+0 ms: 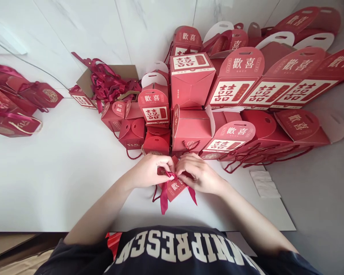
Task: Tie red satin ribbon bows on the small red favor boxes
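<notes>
A small red gift box [176, 188] with white Chinese characters stands on the white table [60, 172] right in front of me. A dark red ribbon [164, 198] is at its top, its loose ends hanging down on both sides. My left hand [150, 170] pinches the ribbon from the left, fingers closed. From the right, my right hand [199, 173] pinches the same ribbon at the box's top, fingers also closed. The two hands nearly touch above the box.
Many red gift boxes [190, 82] are stacked beyond my hands and to the right. A cardboard box of red ribbons [109, 82] sits at the back left. More red bags [11, 107] lie far left. A white tissue [264, 183] lies at the right.
</notes>
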{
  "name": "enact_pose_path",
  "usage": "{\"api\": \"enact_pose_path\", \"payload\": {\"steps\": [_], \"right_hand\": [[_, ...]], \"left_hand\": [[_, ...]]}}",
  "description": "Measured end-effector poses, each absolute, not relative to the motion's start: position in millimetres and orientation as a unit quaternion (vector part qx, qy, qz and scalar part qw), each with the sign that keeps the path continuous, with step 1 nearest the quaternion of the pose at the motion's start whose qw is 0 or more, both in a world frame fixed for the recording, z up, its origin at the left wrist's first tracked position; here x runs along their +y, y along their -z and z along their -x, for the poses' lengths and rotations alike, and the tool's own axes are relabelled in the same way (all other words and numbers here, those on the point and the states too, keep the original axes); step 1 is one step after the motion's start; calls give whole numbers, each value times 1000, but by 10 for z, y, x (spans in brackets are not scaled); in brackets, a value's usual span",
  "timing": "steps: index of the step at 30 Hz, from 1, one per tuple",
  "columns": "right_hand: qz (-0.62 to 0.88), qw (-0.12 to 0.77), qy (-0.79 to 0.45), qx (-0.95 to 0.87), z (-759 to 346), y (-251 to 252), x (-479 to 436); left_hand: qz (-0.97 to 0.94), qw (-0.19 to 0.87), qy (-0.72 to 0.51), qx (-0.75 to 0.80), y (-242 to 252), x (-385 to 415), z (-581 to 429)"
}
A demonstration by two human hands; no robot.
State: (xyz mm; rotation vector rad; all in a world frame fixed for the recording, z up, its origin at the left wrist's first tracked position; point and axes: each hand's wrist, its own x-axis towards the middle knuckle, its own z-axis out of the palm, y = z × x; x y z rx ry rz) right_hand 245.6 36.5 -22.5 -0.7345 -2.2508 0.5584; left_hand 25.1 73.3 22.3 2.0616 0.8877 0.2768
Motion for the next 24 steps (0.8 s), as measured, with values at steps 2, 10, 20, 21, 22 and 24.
{"api": "enact_pose_path", "payload": {"steps": [2, 10, 20, 21, 22, 24], "right_hand": [[289, 351, -228, -861, -2450, 223, 365], [288, 346, -228, -863, -2435, 210, 344], [378, 383, -300, -788, -2411, 225, 301], [395, 388, -316, -770, -2403, 229, 296], [407, 390, -337, -754, -2395, 231, 290], [421, 385, -382, -727, -2384, 229, 282]], "left_hand": [[-838, 386, -139, 361, -203, 644, -277], [-879, 12, -238, 413, 10, 163, -414], [-878, -8, -263, 401, 156, 234, -376], [-880, -15, -273, 388, 173, 239, -361], [-882, -23, -283, 377, 187, 242, -346], [-885, -35, -296, 359, 207, 241, -320]]}}
